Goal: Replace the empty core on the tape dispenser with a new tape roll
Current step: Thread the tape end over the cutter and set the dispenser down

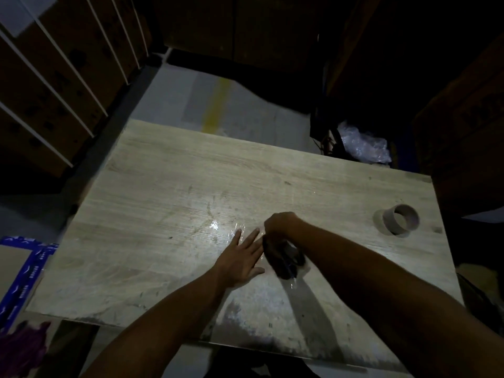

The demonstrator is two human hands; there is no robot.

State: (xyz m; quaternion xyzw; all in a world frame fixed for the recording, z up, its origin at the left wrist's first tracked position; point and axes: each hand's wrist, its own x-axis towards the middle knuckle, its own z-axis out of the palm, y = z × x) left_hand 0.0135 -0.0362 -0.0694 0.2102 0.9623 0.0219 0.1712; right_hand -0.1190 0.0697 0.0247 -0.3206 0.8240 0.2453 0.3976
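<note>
Mid-table, left hand spread flat beside dark, blurred tape dispenser; right hand curled over it, grip unclear; empty cardboard core well apart, far right.

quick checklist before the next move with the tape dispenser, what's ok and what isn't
1. Empty core off the dispenser: ok, it lies alone on the table, far right.
2. Right hand holding the tape dispenser: ok, it grips from above.
3. Left hand steadying: ok, flat on the table, fingers spread, beside the dispenser.
4. New roll seated on the dispenser: cannot tell, the dispenser is dark and blurred.
5. Clear tape fed out: cannot tell, shiny film glints at the dispenser and near the left fingertips.
6. Lighting good enough to check the tape path: not ok, the scene is dim.
</note>
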